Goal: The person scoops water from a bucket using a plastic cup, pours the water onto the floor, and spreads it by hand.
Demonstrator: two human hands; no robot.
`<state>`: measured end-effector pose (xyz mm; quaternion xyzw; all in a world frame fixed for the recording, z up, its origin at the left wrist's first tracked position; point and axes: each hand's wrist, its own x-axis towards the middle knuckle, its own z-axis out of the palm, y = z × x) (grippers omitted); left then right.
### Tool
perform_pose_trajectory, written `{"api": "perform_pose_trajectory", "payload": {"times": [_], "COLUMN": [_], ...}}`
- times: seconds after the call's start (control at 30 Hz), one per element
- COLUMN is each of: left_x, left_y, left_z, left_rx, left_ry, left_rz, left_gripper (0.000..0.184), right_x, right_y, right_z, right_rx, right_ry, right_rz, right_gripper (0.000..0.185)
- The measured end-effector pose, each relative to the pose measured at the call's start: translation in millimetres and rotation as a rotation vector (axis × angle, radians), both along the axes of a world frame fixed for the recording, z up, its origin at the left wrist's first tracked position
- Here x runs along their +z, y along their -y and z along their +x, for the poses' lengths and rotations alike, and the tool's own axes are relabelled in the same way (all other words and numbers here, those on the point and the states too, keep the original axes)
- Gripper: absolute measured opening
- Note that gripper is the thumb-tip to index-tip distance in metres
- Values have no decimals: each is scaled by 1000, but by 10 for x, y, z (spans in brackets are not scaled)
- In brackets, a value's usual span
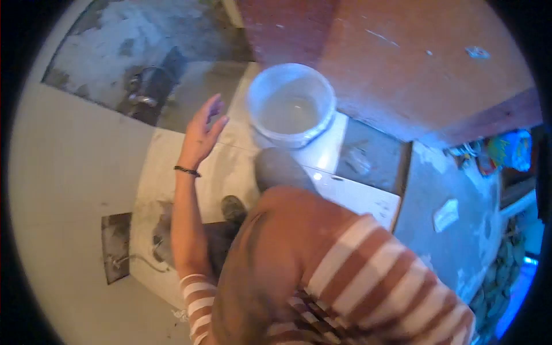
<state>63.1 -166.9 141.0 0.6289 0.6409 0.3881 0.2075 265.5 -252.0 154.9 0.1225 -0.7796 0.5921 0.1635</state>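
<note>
Left hand [206,129] is held open in the air, with the thumb apart from the fingers, and nothing is seen gripped by it. On its wrist a dark bracelet [187,171] is worn. At the far left, a pale surface [63,172] is seen, in which a rectangular opening [117,248] with a thin pipe is cut. Above, a rough grey patch [115,43] is shown, and near its lower edge some metal fittings [142,98] are placed. Under the arm, light floor tiles [167,155] are laid, and a dark shoe [232,208] is seen there. To the right of the hand and apart from it, a white bucket [292,106] is stood upright on the tiles; its contents cannot be told clearly. Behind it, a brown panel [402,63] is placed. The right hand is not shown. Farther right, a white paper [445,215] is laid on grey concrete [422,184], and colourful packets [510,150] are gathered near the edge.
</note>
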Motion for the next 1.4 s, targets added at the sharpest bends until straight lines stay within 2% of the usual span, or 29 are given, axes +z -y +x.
{"api": "perform_pose_trajectory", "payload": {"times": [0.03, 0.1, 0.17, 0.23, 0.27, 0.3, 0.33, 0.37, 0.4, 0.47, 0.5, 0.57, 0.6, 0.67, 0.7, 0.77, 0.87, 0.9, 0.97, 1.0, 1.07, 1.1, 1.2, 1.27, 1.33, 1.4], "left_x": [-148, -334, -700, -972, -1229, -1354, -1460, -1504, -1485, -1412, -1386, -1394, -1389, -1396, -1396, -1398, -1415, -1403, -1382, -1369, -1350, -1353, -1375, -1382, -1386, -1399], "left_y": [-100, -218, -516, -801, -945, -1036, -1124, -1101, -1068, -1102, -1103, -1080, -1082, -1073, -1038, -1034, -1013, -1007, -977, -955, -939, -920, -911, -888, -868, -850], "left_z": [178, 364, 505, 768, 942, 1064, 1195, 1261, 1327, 1362, 1378, 1435, 1451, 1474, 1493, 1465, 1459, 1460, 1452, 1453, 1442, 1454, 1441, 1456, 1464, 1480], "left_rx": [-25, 13, 73, 124, 126, 116, 228, 263, 280, 305, 303, 300, 307, 316, 327, 301, 344, 363, 361, 377, 349, 366, 375, 356, 358, 352], "left_ry": [36, -119, -131, -32, 125, 41, -63, -198, -275, -370, -353, -396, -398, -379, -374, -353, -310, -302, -295, -293, -292, -290, -264, -261, -264, -257], "left_rz": [-7, -21, 38, 126, 137, 223, 84, 47, 98, 131, 71, 26, 26, -75, -76, -63, 5, 16, 39, 51, 49, 59, 121, 171, 172, 172], "left_gripper": [61, 58, 55, 55, 56, 50, 57, 61, 61, 61, 58, 50, 50, 43, 43, 36, 31, 31, 28, 28, 22, 22, 16, 15, 15, 15], "right_x": [-118, -555, -1221, -2007, -2380, -2651, -2884, -3170, -3402, -3623, -3722, -3900, -3799, -3432, -3436, -3520, -3584, -3664, -3872, -3872, -3831, -3769, -3482, -3102, -2375, -1251], "right_y": [-144, -479, -886, -1281, -1447, -1594, -1711, -1767, -1853, -1933, -1930, -1955, -1963, -1941, -1911, -1866, -1796, -1846, -1928, -1952, -2030, -2074, -2252, -2497, -2655, -2559], "right_z": [57, 277, 731, 1454, 1913, 2357, 2669, 2959, 3172, 3365, 3417, 3454, 3377, 3199, 3239, 3308, 3213, 3225, 3270, 3332, 3464, 3530, 3649, 3725, 3505, 2846], "right_rx": [-60, -245, -543, -920, -1088, -1243, -1342, -1403, -1344, -1296, -1278, -1222, -1218, -1136, -1129, -1080, -1046, -1047, -976, -977, -1105, -1101, -1201, -1319, -1354, -1335], "right_ry": [1, 35, 143, 336, 440, 681, 789, 934, 1026, 1231, 1224, 1382, 1377, 1607, 1606, 1766, 1681, 1671, 1474, 1462, 1275, 1264, 657, 668, 587, 701], "right_rz": [-13, -42, -78, -100, -75, -3, 50, 257, 442, 480, 475, 458, 460, 469, 482, 733, 759, 784, 696, 716, 417, 436, -489, 161, 406, 620], "right_gripper": [11, 11, 11, 12, 12, 18, 33, 51, 75, 92, 92, 93, 93, 74, 74, 61, 51, 51, 70, 70, 76, 76, 77, 79, 91, 86]}}
